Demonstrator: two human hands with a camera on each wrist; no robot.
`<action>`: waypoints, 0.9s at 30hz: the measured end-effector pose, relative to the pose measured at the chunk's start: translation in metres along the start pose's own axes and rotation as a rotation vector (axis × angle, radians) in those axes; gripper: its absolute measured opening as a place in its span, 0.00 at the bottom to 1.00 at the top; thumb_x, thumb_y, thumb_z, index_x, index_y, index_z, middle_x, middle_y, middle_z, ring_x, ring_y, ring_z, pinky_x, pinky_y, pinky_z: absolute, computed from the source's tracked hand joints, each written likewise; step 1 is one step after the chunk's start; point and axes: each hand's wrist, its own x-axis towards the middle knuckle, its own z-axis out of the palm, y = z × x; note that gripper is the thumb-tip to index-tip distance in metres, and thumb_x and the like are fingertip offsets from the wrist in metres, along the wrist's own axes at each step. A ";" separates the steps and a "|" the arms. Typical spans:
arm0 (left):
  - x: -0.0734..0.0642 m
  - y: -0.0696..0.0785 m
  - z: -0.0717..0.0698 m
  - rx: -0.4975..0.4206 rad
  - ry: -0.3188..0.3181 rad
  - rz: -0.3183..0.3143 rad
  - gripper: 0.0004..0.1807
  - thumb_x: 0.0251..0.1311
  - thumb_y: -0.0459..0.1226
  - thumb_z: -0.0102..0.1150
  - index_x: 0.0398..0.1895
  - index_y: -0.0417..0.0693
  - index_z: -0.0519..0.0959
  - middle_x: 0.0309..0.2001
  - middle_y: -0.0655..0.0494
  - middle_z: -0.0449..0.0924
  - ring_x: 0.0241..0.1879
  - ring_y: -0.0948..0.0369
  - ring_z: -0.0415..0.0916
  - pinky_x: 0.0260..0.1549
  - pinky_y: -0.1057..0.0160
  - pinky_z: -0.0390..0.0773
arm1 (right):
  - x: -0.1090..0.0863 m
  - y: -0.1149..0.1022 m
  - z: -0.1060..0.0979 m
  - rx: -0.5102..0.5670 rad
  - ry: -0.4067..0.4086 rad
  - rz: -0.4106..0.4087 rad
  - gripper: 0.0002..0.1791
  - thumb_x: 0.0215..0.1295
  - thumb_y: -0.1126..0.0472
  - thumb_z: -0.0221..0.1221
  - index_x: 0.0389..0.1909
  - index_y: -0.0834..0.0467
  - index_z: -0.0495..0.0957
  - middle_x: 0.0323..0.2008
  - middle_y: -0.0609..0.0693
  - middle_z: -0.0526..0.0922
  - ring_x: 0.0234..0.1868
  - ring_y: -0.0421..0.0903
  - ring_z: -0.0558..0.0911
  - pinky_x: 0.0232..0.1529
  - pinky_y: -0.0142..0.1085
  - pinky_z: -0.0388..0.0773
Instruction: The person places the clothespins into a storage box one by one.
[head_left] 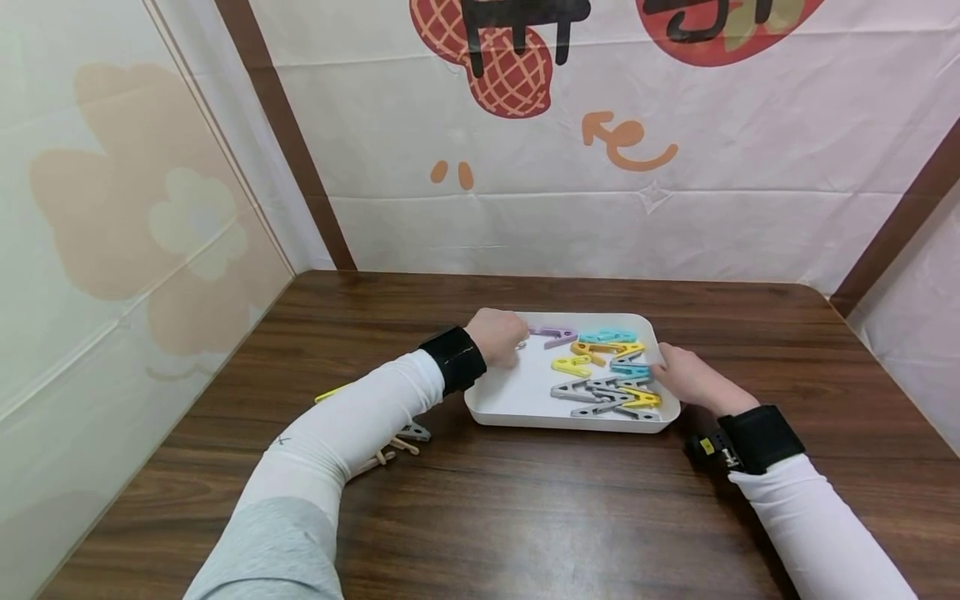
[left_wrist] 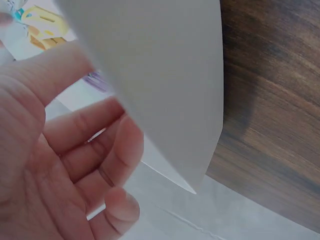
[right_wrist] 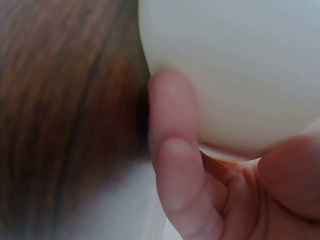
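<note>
A white tray (head_left: 517, 406) holds several plastic clothespins in grey, yellow, orange, blue and purple. My left hand (head_left: 498, 335) reaches over the tray's left side, its fingers bent inside the wall. In the left wrist view the tray wall (left_wrist: 165, 75) hides the thumb and index fingertips, so whether they pinch anything cannot be told. Close to that hand is a purple clothespin (head_left: 558, 335). On the right side my right hand (head_left: 692, 377) grips the tray's edge; the right wrist view has a finger (right_wrist: 172, 105) against the outside of the wall.
Left of the tray, partly hidden by my left forearm, more clothespins lie on the brown wooden table (head_left: 540, 508), among them a grey one (head_left: 415, 432) and a wooden one (head_left: 405, 446). A printed white cloth (head_left: 487, 225) hangs behind the table.
</note>
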 end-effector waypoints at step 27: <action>-0.078 -0.050 -0.039 -0.222 0.260 -0.158 0.16 0.65 0.50 0.58 0.28 0.50 0.83 0.20 0.61 0.76 0.20 0.63 0.71 0.19 0.62 0.69 | 0.000 -0.001 0.001 -0.003 0.012 -0.015 0.27 0.75 0.63 0.44 0.65 0.79 0.52 0.53 0.73 0.70 0.44 0.56 0.75 0.36 0.41 0.73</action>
